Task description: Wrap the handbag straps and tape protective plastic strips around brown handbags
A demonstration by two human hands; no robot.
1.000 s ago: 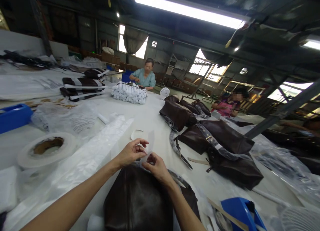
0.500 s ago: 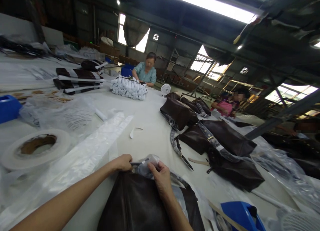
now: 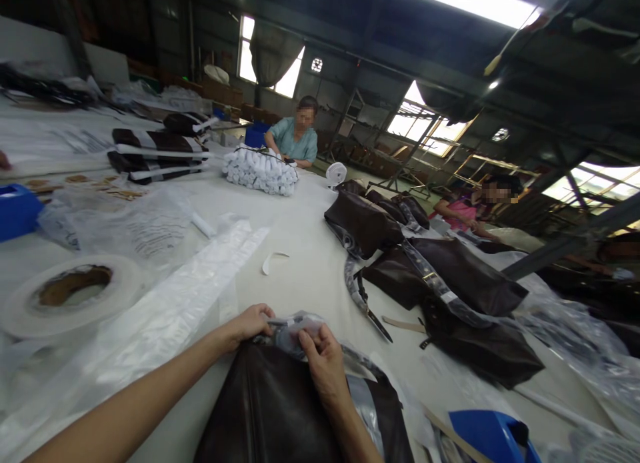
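Observation:
A dark brown leather bag (image 3: 273, 403) lies right in front of me on the white table. At its top edge is a strap end bunched in clear plastic wrap (image 3: 289, 339). My left hand (image 3: 253, 324) is closed on the left end of this wrapped strap. Thumb and fingers of my right hand (image 3: 326, 366) pinch the plastic on the other side, above the bag's top edge. More of the wrapped strap (image 3: 367, 363) curves away behind my right wrist. What exactly lies under the plastic cannot be made out.
Right of me lie several brown bags (image 3: 363, 223) with wrapped straps. A blue tape dispenser (image 3: 487, 436) stands at lower right. At left are a large white roll (image 3: 30, 303), plastic sheets (image 3: 200, 269) and a blue holder (image 3: 17, 213). Co-workers sit beyond a white bundle (image 3: 260, 171).
My left fingers have shifted slightly on the strap end, and my right hand barely moves with the plastic. The view has turned a little left. Another person's hand appears at the left edge.

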